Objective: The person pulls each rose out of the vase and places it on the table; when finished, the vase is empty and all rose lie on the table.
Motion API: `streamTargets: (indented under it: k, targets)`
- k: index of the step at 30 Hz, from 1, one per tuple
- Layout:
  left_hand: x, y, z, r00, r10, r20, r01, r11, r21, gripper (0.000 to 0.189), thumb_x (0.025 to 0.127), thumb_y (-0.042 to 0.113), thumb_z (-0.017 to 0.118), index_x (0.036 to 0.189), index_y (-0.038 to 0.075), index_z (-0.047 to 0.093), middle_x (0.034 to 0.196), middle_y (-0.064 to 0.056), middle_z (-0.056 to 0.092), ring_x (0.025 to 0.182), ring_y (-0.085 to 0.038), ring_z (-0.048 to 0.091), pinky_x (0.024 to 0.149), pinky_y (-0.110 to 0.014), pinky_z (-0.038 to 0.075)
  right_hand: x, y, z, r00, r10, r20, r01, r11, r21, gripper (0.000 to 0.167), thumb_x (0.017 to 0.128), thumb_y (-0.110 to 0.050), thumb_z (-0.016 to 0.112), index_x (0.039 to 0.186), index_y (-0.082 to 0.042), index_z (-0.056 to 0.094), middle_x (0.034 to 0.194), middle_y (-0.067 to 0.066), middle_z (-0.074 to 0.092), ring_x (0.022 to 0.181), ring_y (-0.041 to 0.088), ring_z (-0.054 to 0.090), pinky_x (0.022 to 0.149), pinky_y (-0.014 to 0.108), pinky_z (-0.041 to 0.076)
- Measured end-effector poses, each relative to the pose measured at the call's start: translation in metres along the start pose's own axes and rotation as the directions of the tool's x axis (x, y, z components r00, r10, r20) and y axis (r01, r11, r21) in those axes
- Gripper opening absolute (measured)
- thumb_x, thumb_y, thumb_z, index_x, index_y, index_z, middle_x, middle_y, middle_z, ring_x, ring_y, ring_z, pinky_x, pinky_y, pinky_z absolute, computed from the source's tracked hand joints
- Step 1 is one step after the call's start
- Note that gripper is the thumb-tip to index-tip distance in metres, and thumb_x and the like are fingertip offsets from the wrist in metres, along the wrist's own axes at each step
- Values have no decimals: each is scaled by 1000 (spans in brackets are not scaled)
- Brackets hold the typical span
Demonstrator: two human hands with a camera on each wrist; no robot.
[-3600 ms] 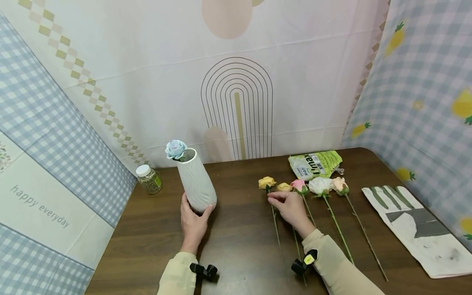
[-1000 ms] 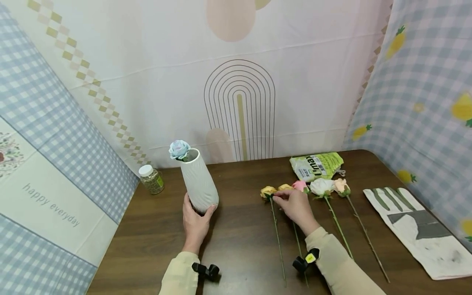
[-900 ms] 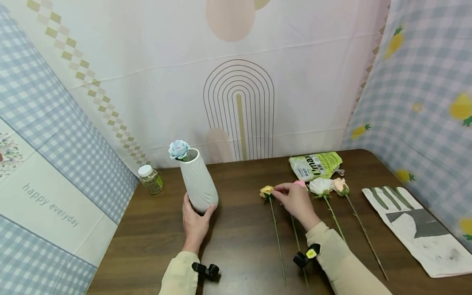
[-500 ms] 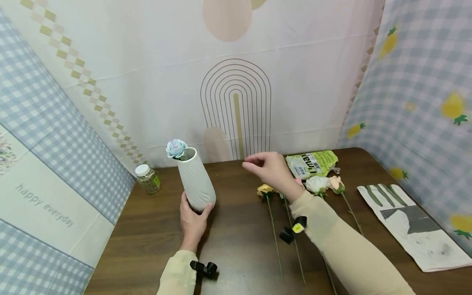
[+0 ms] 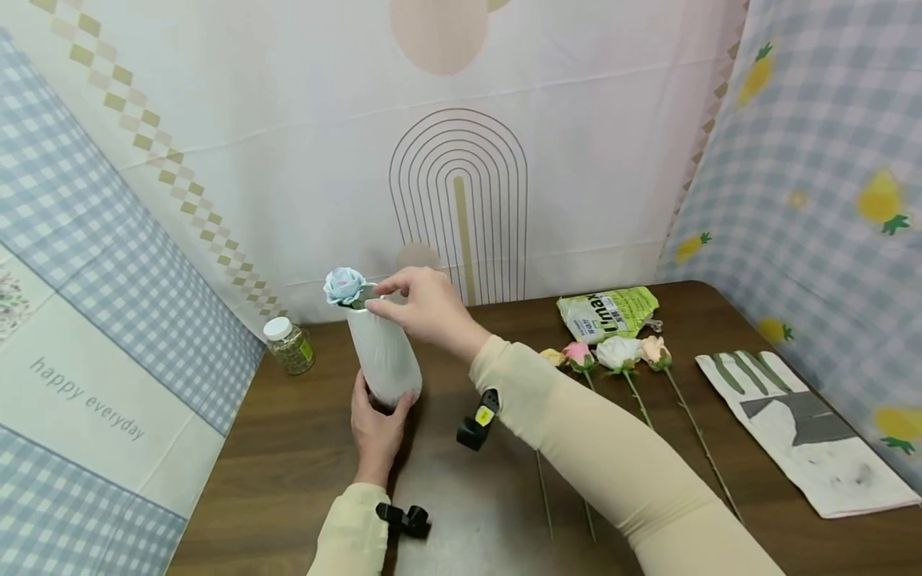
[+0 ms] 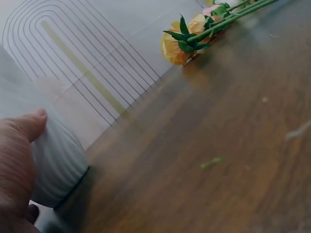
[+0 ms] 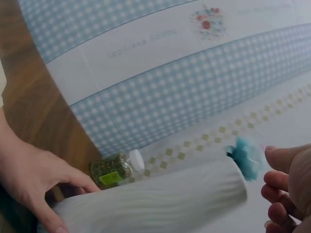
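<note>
My left hand (image 5: 378, 436) grips the base of a white ribbed vase (image 5: 384, 352), its thumb (image 6: 34, 125) along the side in the left wrist view. The vase leans to the left. A pale blue artificial rose (image 5: 344, 286) stands in it, with its bloom over the rim's left side. At the vase mouth is my right hand (image 5: 428, 308), its thumb and index finger parted beside the rose. In the right wrist view this hand (image 7: 291, 187) holds nothing; its thumb points toward the blurred blue bloom (image 7: 246, 158).
Artificial roses lie on the right of the brown table (image 5: 461, 512): yellow (image 6: 182, 46), pink (image 5: 579, 355), white (image 5: 618, 353) and peach (image 5: 655, 352). Behind them lies a green-white packet (image 5: 608, 314), with a folded cloth (image 5: 803, 432) farther right. A white-capped jar (image 5: 290, 346) stands left of the vase.
My right hand lets go of the leftmost yellow rose, then rises and moves left to the vase mouth. That rose lies slightly lower than at first. My left hand keeps its hold on the vase.
</note>
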State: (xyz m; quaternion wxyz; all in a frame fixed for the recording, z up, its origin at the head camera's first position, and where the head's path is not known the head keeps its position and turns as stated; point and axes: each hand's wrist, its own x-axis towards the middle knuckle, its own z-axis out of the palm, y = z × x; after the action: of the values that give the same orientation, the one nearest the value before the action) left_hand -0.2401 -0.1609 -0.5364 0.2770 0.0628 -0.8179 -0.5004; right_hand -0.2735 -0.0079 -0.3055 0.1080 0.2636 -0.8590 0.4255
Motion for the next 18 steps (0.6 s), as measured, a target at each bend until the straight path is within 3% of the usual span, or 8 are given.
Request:
streamTargets:
  k: [7,11,18]
  targets:
    - [-1,0,0,996,49,-71,-48,999,16,87,74,38,82,145,12,39,128,-13,49,113,-30,52,94,-46,41,10,-5,16,1000,-30,8,30,997,-67,25,86,-38,72,102,-18,76,107,-5,70,93,11,58,75,25,46]
    - [-1,-1,0,995,58,-81,-57,998,14,85,74,38,83,144,11,41,126,-12,50,110,-29,53,93,-45,42,14,-6,21,999,-25,39,30,993,-116,30,87,-39,71,107,-16,75,109,-5,70,97,8,58,78,23,46]
    - [-1,1,0,994,67,-81,-66,998,11,84,75,38,82,143,10,42,128,-13,50,112,-29,53,92,-45,45,18,-7,28,998,24,60,-14,985,-170,37,87,-42,70,113,-16,73,114,-5,68,100,14,55,83,27,43]
